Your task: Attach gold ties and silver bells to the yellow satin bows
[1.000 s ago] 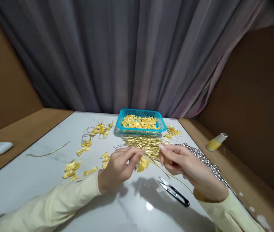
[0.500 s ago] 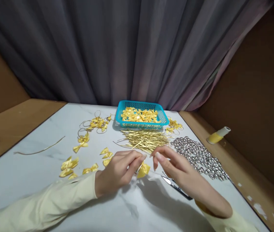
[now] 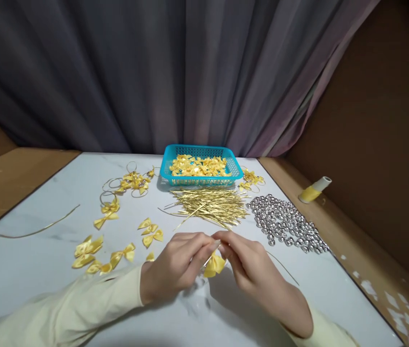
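My left hand [image 3: 177,267] and my right hand [image 3: 253,270] meet over the white tabletop [image 3: 31,270], fingers pinched together. Between them hangs a small yellow ribbon bow [image 3: 214,265], held by the left fingertips along with a thin gold wire. The right fingertips pinch the same gold wire [image 3: 283,269], whose loose end trails to the right across the table. Just beyond the hands lies a pile of gold wires [image 3: 209,207].
A blue basket [image 3: 201,182] full of yellow bows stands at the back. Loose bows [image 3: 86,248] and bows on gold loops [image 3: 132,183] lie to the left, silver beads [image 3: 285,224] to the right. A long gold strip [image 3: 34,230] lies far left; a yellow-and-white bottle [image 3: 314,190] rests on the brown ledge.
My right hand has come left and down to meet the left hand at the bow. The view has tilted down, and the black scissors are now hidden under my right arm.
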The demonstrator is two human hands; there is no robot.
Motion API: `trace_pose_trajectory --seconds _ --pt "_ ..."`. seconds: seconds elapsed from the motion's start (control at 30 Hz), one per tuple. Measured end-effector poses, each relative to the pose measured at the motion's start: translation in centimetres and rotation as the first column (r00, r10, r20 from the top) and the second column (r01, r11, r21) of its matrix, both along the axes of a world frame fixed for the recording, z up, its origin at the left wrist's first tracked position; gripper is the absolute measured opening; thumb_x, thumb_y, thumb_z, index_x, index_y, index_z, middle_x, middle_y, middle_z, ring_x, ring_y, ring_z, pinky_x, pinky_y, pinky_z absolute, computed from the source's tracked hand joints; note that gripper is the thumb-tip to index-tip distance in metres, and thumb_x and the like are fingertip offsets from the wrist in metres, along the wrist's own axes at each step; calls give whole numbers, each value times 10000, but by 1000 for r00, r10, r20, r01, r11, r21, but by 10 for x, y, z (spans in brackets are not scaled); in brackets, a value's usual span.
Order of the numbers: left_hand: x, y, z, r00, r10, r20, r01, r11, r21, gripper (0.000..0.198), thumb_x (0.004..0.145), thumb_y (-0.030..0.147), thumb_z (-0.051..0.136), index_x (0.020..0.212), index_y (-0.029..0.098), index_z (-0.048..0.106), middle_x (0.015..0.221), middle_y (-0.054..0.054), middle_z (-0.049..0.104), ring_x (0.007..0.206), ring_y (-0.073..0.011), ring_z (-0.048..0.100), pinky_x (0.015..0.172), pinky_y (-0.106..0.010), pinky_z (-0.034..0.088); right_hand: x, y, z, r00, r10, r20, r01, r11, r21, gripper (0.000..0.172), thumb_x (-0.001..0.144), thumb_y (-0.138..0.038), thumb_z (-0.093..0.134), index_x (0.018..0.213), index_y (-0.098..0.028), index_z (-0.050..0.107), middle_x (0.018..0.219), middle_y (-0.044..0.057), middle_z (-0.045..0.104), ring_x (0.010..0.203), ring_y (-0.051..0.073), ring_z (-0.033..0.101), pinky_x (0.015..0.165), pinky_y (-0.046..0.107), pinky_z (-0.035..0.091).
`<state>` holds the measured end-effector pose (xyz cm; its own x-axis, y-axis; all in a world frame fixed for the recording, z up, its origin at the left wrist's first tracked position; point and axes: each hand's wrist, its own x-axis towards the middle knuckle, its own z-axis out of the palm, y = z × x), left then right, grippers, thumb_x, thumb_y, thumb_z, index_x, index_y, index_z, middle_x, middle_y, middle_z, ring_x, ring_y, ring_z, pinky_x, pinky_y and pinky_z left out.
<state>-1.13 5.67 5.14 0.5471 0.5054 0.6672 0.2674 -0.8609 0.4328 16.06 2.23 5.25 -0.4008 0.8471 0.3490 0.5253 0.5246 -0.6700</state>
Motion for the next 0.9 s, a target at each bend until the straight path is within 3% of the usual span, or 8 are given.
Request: trace_pose_trajectory --seconds 0.2,0.37,0.63,0.9 --pt "3 -1 -3 1000 11 -13 -11 1000 -8 157 856 76 394 764 147 501 595 19 527 513 -88 488 514 -190 416 3 -3 -4 971 -91 221 50 982 182 218 842 -58 293 882 -165 479 659 4 511 522 126 427 487 236 285" --pt "4 -2 -3 1000 1 -16 -1 1000 -13 152 844 58 406 758 144 498 591 19 520 507 -85 481 501 -185 407 1 -4 -5 966 -117 231 45 955 294 206 780 -39 291 731 -179 434 584 -2 468 481 129 378 465 245 224" --pt "6 -5 -3 999 7 -31 -8 999 -44 148 843 68 416 744 152 489 583 26 519 494 -82 483 496 -183 403 1 -5 -6 993 -96 71 80 976 201 188 795 -56 314 704 -178 425 573 -9 453 480 111 362 477 216 264" --pt "7 -7 -2 999 26 -36 -28 999 -40 161 855 94 397 743 163 490 563 29 532 475 -83 485 484 -181 411 0 -5 -3 992 -78 102 51 970 238 190 761 -43 317 659 -182 397 548 -10 438 468 113 342 454 228 254"
